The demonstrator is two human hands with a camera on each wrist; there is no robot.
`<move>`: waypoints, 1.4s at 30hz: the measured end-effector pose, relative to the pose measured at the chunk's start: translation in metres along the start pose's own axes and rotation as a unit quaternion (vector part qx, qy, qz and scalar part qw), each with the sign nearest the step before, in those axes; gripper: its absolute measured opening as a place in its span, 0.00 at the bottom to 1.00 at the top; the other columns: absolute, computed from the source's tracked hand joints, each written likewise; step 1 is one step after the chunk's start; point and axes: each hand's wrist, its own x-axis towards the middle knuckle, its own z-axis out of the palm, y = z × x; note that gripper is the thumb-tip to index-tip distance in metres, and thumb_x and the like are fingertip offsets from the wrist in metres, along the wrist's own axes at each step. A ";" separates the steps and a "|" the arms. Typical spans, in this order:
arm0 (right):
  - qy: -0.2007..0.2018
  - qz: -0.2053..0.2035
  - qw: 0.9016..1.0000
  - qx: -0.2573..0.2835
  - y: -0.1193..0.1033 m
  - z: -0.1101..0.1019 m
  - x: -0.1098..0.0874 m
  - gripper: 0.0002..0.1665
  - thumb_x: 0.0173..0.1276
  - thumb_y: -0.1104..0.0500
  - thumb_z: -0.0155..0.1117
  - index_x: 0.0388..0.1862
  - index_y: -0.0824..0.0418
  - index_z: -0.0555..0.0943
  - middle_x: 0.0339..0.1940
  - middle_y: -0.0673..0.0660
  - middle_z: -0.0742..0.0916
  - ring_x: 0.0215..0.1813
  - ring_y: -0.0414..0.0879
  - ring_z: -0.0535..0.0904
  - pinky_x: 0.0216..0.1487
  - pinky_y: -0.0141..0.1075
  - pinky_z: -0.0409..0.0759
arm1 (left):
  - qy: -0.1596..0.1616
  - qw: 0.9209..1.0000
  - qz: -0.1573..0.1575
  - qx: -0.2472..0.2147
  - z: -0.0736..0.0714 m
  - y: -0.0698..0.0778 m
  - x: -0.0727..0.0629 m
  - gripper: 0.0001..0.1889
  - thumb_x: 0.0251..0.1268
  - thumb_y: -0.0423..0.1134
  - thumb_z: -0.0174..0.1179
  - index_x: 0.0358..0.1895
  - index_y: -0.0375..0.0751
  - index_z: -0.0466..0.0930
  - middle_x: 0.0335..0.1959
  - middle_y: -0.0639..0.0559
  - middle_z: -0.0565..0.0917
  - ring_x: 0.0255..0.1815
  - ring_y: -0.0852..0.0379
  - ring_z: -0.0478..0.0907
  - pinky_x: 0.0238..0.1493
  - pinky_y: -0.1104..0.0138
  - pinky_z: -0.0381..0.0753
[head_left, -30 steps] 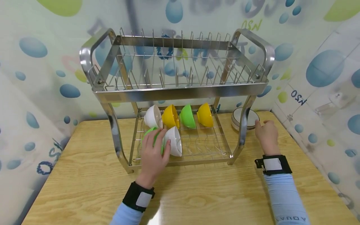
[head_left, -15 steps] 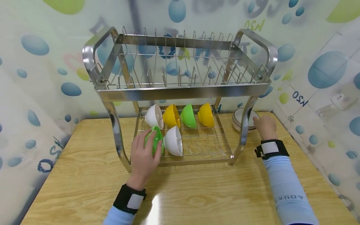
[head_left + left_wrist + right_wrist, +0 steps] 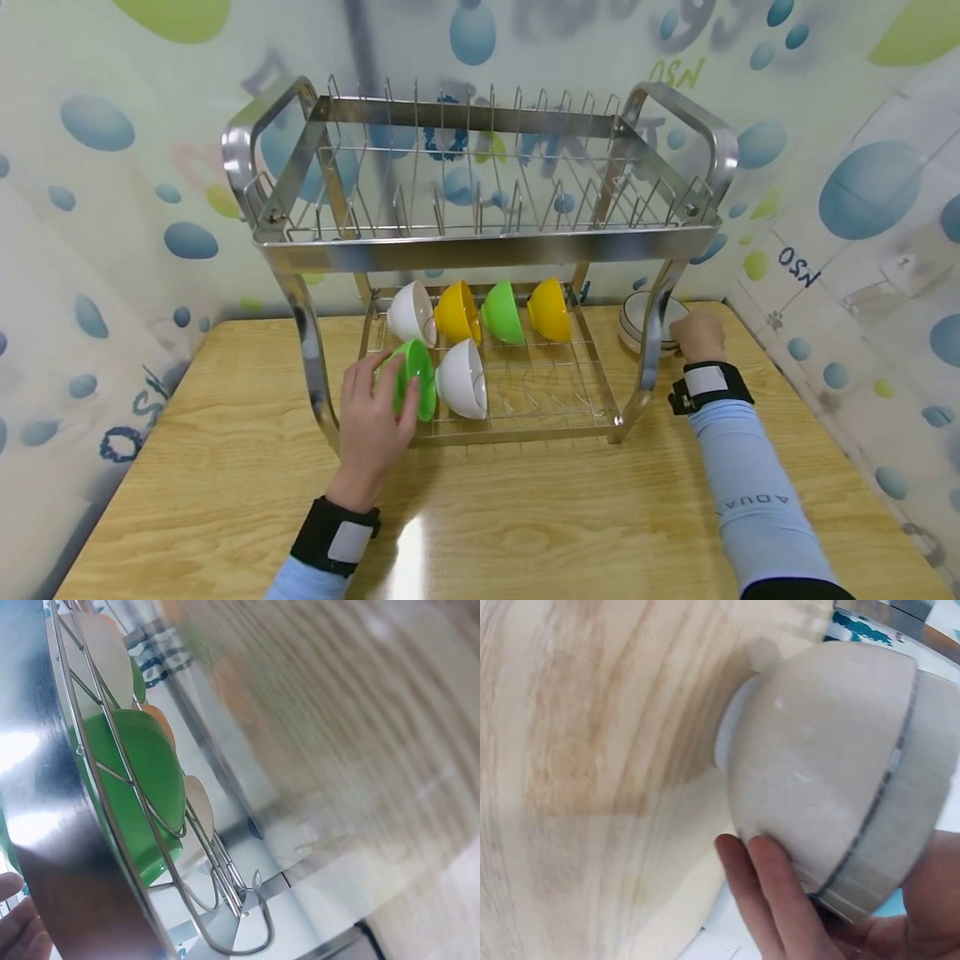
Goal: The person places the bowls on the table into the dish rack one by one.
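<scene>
My left hand [image 3: 372,425] is at a green bowl [image 3: 422,379] on the front left of the lower rack, fingers loosely spread beside it and thumb overlapping its rim. In the left wrist view, the green bowl [image 3: 139,787] shows behind the rack wires, with my fingertips [image 3: 22,930] at the lower left edge. To the right of the rack, my right hand [image 3: 699,335] holds the side of two stacked whitish bowls [image 3: 817,757] with dark rim lines. Two fingers [image 3: 780,892] lie against the lower bowl's outside; the thumb side is near the rims.
A two-tier metal dish rack [image 3: 487,252] stands on the wooden table [image 3: 525,517] by the patterned wall. Its lower tier bears a white bowl [image 3: 461,379] in front, and white [image 3: 411,313], yellow [image 3: 456,312], green [image 3: 502,312] and yellow bowls [image 3: 548,310] behind.
My left hand has drawn back down and left, uncovering more of the green bowl. My right hand has moved slightly left, closer in against the stacked bowls.
</scene>
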 end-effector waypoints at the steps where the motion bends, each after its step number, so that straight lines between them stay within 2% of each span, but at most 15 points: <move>1: -0.003 0.003 1.000 -0.002 0.001 0.002 0.001 0.20 0.61 0.62 0.50 0.23 0.79 0.79 0.15 0.67 0.82 0.27 0.62 0.81 0.20 0.41 0.76 | -0.005 1.000 -0.003 0.001 -0.001 0.000 0.000 0.19 0.63 0.43 0.53 0.47 0.28 0.78 0.50 0.33 0.77 0.51 0.38 0.71 0.53 0.49 0.72; 6: -0.009 0.017 1.000 -0.017 0.001 0.004 0.001 0.20 0.62 0.63 0.48 0.27 0.81 0.79 0.12 0.63 0.82 0.28 0.62 0.82 0.19 0.40 0.76 | -0.026 1.000 -0.014 0.003 -0.003 0.001 -0.001 0.19 0.64 0.42 0.53 0.49 0.29 0.77 0.52 0.34 0.76 0.53 0.38 0.70 0.54 0.50 0.71; 13: 0.005 0.024 1.000 -0.012 -0.002 0.003 0.001 0.19 0.61 0.65 0.46 0.28 0.82 0.79 0.11 0.62 0.81 0.27 0.61 0.82 0.17 0.40 0.75 | -0.032 0.999 -0.020 0.005 -0.003 0.001 0.000 0.19 0.64 0.42 0.53 0.49 0.30 0.77 0.52 0.34 0.76 0.53 0.39 0.70 0.55 0.50 0.72; 20: 0.026 0.026 0.999 -0.013 0.000 0.004 0.000 0.16 0.62 0.65 0.46 0.26 0.78 0.76 0.23 0.68 0.78 0.25 0.56 0.75 0.18 0.40 0.72 | -0.036 0.999 -0.023 0.006 -0.003 0.002 0.002 0.19 0.64 0.42 0.54 0.51 0.30 0.76 0.53 0.35 0.76 0.54 0.39 0.70 0.55 0.51 0.71; 26: 0.038 0.028 0.999 -0.003 -0.001 0.004 0.000 0.19 0.62 0.65 0.43 0.32 0.82 0.77 0.37 0.77 0.81 0.36 0.65 0.79 0.22 0.44 0.75 | -0.030 0.999 -0.021 0.004 -0.001 0.004 0.004 0.19 0.64 0.42 0.54 0.51 0.31 0.76 0.52 0.35 0.76 0.52 0.39 0.70 0.54 0.51 0.71; 27: 0.036 0.030 0.999 -0.007 -0.002 0.004 0.001 0.20 0.63 0.65 0.43 0.33 0.82 0.77 0.37 0.77 0.81 0.35 0.64 0.80 0.21 0.43 0.75 | -0.029 0.999 -0.021 0.004 -0.001 0.004 0.004 0.19 0.64 0.42 0.54 0.51 0.31 0.76 0.51 0.35 0.76 0.52 0.39 0.70 0.54 0.51 0.72; 31: 0.041 0.038 0.998 -0.024 -0.004 0.001 0.003 0.19 0.64 0.65 0.42 0.29 0.79 0.76 0.26 0.68 0.78 0.23 0.52 0.74 0.15 0.37 0.68 | -0.028 0.999 -0.022 0.004 -0.001 0.004 0.005 0.19 0.64 0.42 0.53 0.51 0.31 0.76 0.51 0.34 0.76 0.52 0.39 0.70 0.53 0.51 0.72; 33: 0.050 0.046 0.997 -0.024 -0.006 0.000 0.003 0.18 0.64 0.65 0.41 0.29 0.78 0.76 0.25 0.66 0.77 0.21 0.50 0.71 0.14 0.37 0.67 | -0.031 0.999 -0.025 0.003 -0.001 0.004 0.005 0.19 0.64 0.42 0.53 0.51 0.31 0.76 0.51 0.34 0.76 0.52 0.39 0.70 0.53 0.51 0.72; 35: 0.062 0.055 0.997 -0.011 -0.006 -0.001 0.004 0.18 0.65 0.65 0.41 0.33 0.78 0.76 0.29 0.69 0.79 0.25 0.54 0.75 0.15 0.39 0.68 | -0.033 0.999 -0.027 0.004 -0.002 0.004 0.006 0.19 0.65 0.43 0.53 0.51 0.31 0.76 0.51 0.34 0.76 0.52 0.39 0.70 0.54 0.51 0.72; 39: 0.074 0.069 0.995 0.015 -0.007 -0.001 0.006 0.20 0.66 0.63 0.41 0.44 0.77 0.76 0.40 0.74 0.80 0.39 0.64 0.79 0.21 0.44 0.73 | -0.037 0.999 -0.027 0.006 -0.002 0.003 0.006 0.19 0.65 0.43 0.53 0.51 0.30 0.76 0.51 0.34 0.76 0.52 0.39 0.69 0.54 0.51 0.71; 42: 0.080 0.074 0.994 0.018 -0.007 0.000 0.006 0.20 0.67 0.63 0.41 0.44 0.75 0.76 0.40 0.74 0.81 0.40 0.64 0.80 0.21 0.44 0.72 | -0.038 0.999 -0.026 0.008 -0.001 0.003 0.007 0.20 0.65 0.43 0.52 0.51 0.30 0.76 0.51 0.34 0.76 0.53 0.39 0.69 0.54 0.51 0.71</move>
